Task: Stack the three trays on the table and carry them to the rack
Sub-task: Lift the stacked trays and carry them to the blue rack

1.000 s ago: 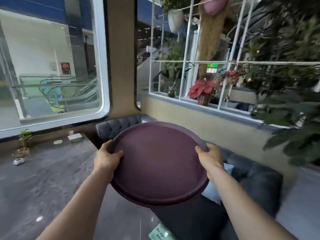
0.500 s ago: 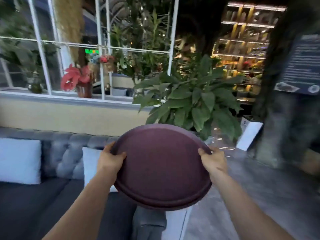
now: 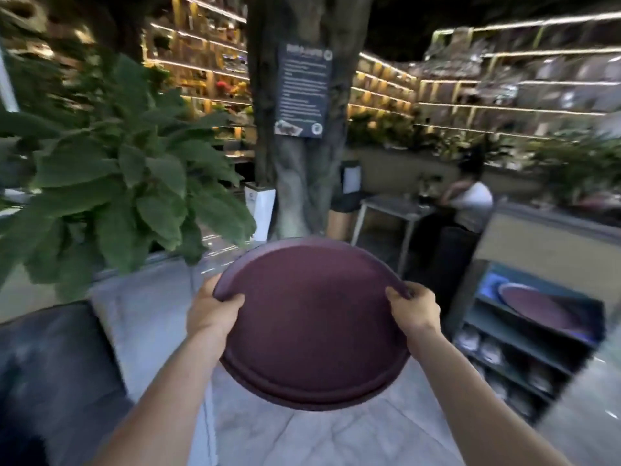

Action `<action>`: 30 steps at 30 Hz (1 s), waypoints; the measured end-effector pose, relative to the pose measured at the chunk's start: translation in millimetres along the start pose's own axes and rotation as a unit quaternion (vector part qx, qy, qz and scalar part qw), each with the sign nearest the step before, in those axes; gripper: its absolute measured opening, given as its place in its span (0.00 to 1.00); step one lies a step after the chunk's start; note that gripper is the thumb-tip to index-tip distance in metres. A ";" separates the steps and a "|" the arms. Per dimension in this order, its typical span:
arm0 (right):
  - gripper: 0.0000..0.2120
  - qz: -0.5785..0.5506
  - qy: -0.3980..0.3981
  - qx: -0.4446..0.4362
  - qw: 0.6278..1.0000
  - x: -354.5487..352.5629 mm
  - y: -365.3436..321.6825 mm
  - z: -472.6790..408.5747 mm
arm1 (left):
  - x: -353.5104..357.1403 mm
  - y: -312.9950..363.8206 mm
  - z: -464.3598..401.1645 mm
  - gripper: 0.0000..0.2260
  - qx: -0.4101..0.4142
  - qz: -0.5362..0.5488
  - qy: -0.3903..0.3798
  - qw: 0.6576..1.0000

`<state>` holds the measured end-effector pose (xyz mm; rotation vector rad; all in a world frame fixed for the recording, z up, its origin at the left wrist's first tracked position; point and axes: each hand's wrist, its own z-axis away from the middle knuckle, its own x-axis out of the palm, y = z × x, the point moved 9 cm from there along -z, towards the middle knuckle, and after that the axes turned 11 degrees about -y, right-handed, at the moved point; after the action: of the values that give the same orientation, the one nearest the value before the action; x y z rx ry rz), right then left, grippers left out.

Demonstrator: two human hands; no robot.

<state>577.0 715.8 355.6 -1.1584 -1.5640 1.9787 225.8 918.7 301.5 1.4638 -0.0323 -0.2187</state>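
Two hands carry a stack of round maroon trays [image 3: 311,326] at about waist height over a pale tiled floor [image 3: 336,432], the stack tilted slightly toward the wearer; stepped rims at the near edge suggest more than one tray, though the exact count cannot be told. The left hand [image 3: 210,312] is clamped on the left rim, thumb on top, and the right hand [image 3: 415,309] is closed on the right rim in the same way. The rack [image 3: 524,344], low on the right, already holds one similar tray [image 3: 537,309] on its upper shelf, with what look like dishes below. Judged from here, the loose lower trays could slide out if the tilt grows during the turn toward the rack. A rim could also clip the rack's frame on entry, or the big potted plant [image 3: 117,183] close on the left could brush an elbow.
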 end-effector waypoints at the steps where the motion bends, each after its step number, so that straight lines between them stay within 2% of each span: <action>1: 0.23 0.005 0.024 0.012 1.000 -22.7 13.2 1.3 | 26.9 3.8 1.1 0.24 0.007 -0.014 -0.027 1.000; 5: 0.18 0.011 0.118 0.056 0.991 -116.9 56.7 20.8 | 131.1 22.9 26.0 0.24 0.031 -0.060 -0.107 0.992; 12: 0.18 -0.007 0.243 0.119 0.963 -266.6 124.5 66.8 | 298.3 30.7 85.4 0.29 0.048 -0.082 -0.242 0.966; 17: 0.24 -0.019 0.290 0.149 0.945 -353.8 166.4 88.0 | 397.0 33.7 139.4 0.30 0.050 -0.071 -0.311 0.946; 24: 0.25 -0.034 0.328 0.168 0.929 -441.8 214.4 86.6 | 502.7 38.6 185.5 0.29 0.062 -0.075 -0.352 0.931; 30: 0.25 -0.032 0.342 0.184 0.921 -481.1 244.5 37.9 | 585.0 39.1 174.6 0.29 0.066 -0.079 -0.366 0.925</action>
<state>883.5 272.2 310.7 -1.3973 -0.8201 1.4845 776.9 653.3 294.3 1.4455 -0.5453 -0.9019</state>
